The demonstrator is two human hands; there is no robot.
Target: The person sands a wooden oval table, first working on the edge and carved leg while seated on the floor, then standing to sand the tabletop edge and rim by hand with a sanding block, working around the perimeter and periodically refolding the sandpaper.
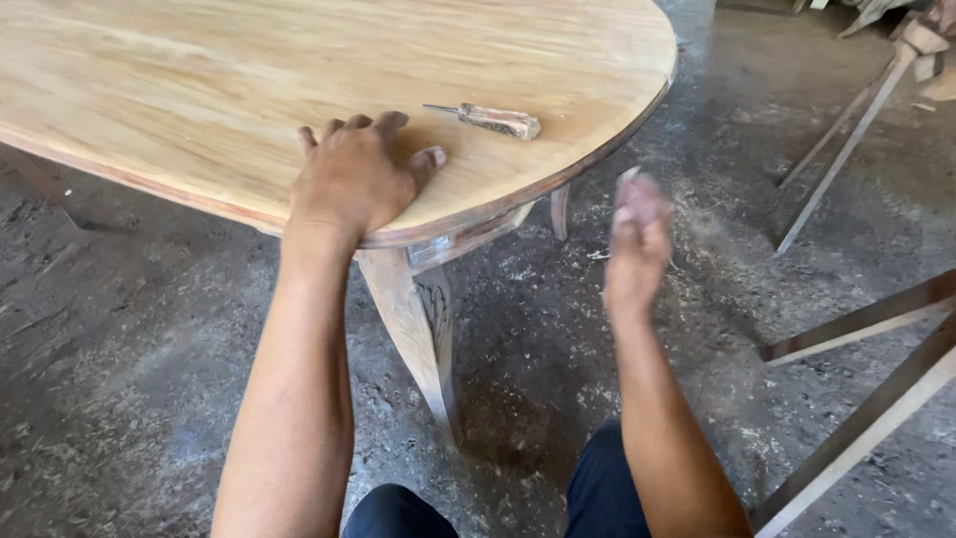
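Sawdust and shavings cover the grey workshop floor [129, 329], and over it stands a pale, oval, unfinished wooden surface [199, 70] on carved, curved legs [413, 319]. From where I stand, the person's left hand [354, 179] lies flat and spread on the surface near its rounded rim, fingers open and holding nothing, seemingly pressing down to steady the top or feel the wood. Just beyond its thumb, apart from it, a small awl-like tool with a worn wooden handle and thin metal point [493, 119] lies on the surface, within easy reach. The right hand [637, 234] hangs in the air beside the edge, blurred; it looks loosely open, but I cannot tell whether anything is in it. Slanting wooden furniture rails [856, 319] stand off to the right.
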